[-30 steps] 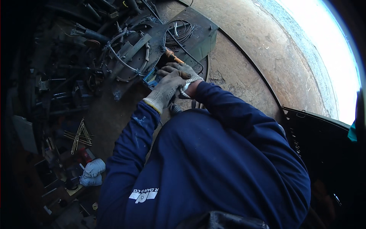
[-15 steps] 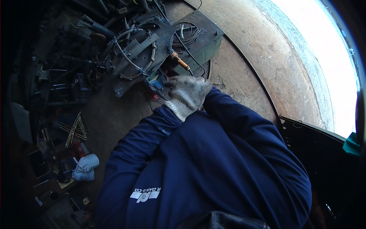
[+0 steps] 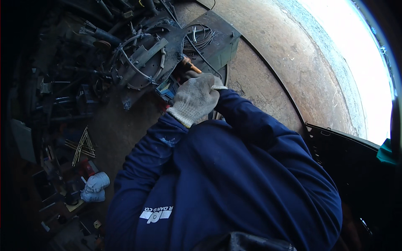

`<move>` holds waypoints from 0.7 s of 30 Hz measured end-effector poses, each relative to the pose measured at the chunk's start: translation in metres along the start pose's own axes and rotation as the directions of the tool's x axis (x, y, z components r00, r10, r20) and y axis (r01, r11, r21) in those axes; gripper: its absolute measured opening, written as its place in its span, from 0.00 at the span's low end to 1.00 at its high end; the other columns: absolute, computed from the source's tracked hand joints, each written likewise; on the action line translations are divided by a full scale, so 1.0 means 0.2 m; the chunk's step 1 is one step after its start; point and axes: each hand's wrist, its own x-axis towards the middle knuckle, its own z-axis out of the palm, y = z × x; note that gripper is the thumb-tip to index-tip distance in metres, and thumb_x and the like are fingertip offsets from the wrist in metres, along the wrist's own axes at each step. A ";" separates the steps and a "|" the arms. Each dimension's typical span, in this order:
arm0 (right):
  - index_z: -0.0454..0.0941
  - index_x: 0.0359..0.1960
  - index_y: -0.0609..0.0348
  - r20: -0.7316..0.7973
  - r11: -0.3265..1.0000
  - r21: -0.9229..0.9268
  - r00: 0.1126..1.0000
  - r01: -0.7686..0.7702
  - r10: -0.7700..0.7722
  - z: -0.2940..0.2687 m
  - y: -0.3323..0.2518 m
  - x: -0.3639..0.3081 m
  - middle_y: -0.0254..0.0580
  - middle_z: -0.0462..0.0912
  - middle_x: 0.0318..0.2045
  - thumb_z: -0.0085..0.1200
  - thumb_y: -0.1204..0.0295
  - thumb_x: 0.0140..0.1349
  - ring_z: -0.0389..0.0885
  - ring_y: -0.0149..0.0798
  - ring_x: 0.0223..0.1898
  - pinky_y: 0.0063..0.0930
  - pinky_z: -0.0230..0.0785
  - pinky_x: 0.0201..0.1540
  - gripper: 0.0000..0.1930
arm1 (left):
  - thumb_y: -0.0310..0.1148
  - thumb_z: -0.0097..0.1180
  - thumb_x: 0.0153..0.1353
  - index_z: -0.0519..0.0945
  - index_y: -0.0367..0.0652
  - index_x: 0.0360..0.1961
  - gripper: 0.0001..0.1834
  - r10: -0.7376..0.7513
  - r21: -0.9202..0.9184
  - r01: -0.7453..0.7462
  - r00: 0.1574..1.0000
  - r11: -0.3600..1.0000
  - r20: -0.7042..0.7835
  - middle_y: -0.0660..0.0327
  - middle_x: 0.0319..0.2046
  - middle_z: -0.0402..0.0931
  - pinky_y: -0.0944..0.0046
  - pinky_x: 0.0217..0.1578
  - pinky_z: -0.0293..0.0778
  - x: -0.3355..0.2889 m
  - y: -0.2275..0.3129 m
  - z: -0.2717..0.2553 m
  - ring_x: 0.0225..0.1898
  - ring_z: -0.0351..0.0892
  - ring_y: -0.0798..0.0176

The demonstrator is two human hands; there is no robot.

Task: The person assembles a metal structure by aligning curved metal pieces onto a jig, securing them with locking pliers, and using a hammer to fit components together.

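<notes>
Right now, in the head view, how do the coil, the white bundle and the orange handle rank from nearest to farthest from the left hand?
From the left hand:
1. Orange handle: just above it in the picture.
2. Coil: farther up, on the green box.
3. White bundle: well off, lower left.

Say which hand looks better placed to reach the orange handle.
Probably the right hand: though partly hidden, it appears closest to the orange handle. The left hand lies over it near the wrist, seemingly occupied there and farther from the handle.
</notes>
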 end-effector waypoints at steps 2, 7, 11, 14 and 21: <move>0.71 0.67 0.48 0.018 0.999 -0.041 0.999 0.032 -0.031 0.13 -0.11 -0.03 0.54 0.84 0.48 0.56 0.54 0.66 0.83 0.52 0.52 0.42 0.74 0.56 0.29 | 0.32 0.56 0.58 0.74 0.42 0.37 0.08 -0.053 0.093 0.054 0.999 0.994 -0.009 0.45 0.28 0.78 0.41 0.35 0.78 0.01 -0.08 0.04 0.34 0.81 0.37; 0.72 0.65 0.51 0.049 0.998 -0.038 0.998 0.052 -0.051 0.17 -0.19 -0.08 0.51 0.84 0.48 0.57 0.58 0.66 0.83 0.48 0.52 0.39 0.74 0.55 0.27 | 0.36 0.53 0.65 0.75 0.41 0.39 0.09 -0.144 0.047 0.146 0.988 0.988 -0.047 0.45 0.33 0.80 0.40 0.38 0.77 0.01 -0.18 0.21 0.39 0.81 0.37; 0.72 0.64 0.53 0.060 0.999 0.007 0.997 0.051 -0.051 0.14 -0.18 -0.09 0.49 0.83 0.47 0.58 0.60 0.66 0.83 0.45 0.51 0.37 0.75 0.54 0.26 | 0.38 0.53 0.67 0.74 0.39 0.38 0.11 -0.154 -0.256 0.159 0.987 0.954 0.038 0.47 0.32 0.79 0.41 0.38 0.74 0.04 -0.11 0.16 0.38 0.81 0.37; 0.73 0.63 0.54 0.096 0.995 0.083 0.994 0.052 -0.060 0.17 -0.18 -0.10 0.47 0.83 0.47 0.58 0.62 0.65 0.82 0.43 0.51 0.36 0.75 0.53 0.25 | 0.38 0.55 0.67 0.75 0.39 0.34 0.12 0.005 -0.345 -0.012 1.000 0.938 -0.021 0.49 0.30 0.78 0.43 0.37 0.72 -0.03 -0.02 0.08 0.36 0.81 0.40; 0.74 0.60 0.58 0.156 0.762 0.639 0.988 -0.101 0.000 0.01 -0.27 -0.04 0.43 0.82 0.43 0.59 0.66 0.66 0.82 0.35 0.46 0.32 0.76 0.49 0.22 | 0.33 0.58 0.65 0.77 0.41 0.39 0.07 0.372 0.298 -0.349 0.928 0.888 -0.023 0.56 0.30 0.80 0.55 0.32 0.80 -0.16 0.05 -0.03 0.33 0.84 0.51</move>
